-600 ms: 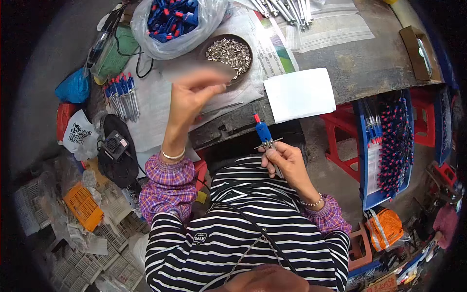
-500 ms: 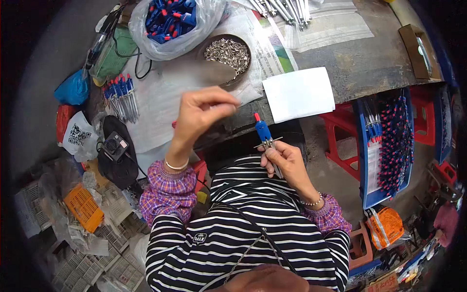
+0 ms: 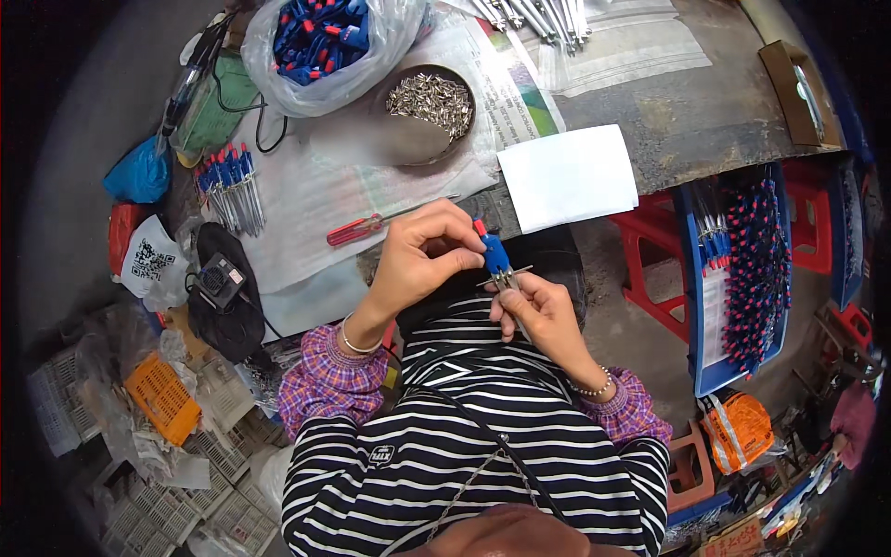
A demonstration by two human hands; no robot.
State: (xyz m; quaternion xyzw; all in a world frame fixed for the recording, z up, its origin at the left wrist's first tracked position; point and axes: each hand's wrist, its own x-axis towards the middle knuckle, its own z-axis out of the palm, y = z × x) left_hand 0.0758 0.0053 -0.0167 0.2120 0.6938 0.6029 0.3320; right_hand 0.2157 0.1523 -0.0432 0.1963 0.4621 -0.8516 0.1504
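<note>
My right hand (image 3: 540, 306) is wrapped round the metal shaft of a small tool with a blue plastic head (image 3: 497, 254) and a red tip. A thin metal crossbar sticks out on either side below the head. My left hand (image 3: 429, 252) is closed in a pinch against the left side of the blue head, and whatever its fingertips hold is too small to make out. Beyond my left hand lies a screwdriver (image 3: 355, 231) with a red handle. A round bowl (image 3: 471, 102) of small metal pins stands farther back, partly covered by a blurred patch.
A clear plastic bag (image 3: 394, 56) of blue and red parts stands at the back left. Blue-headed tools (image 3: 229, 190) lie bundled at left. Folded white paper (image 3: 569, 176) covers the table edge. At right, a blue tray (image 3: 703, 371) of similar tools sits by red stools (image 3: 650, 251).
My left hand has come down and right, from above the table edge to the blue head. The screwdriver it hid now shows. My right hand has barely moved; the tool is slightly more tilted left.
</note>
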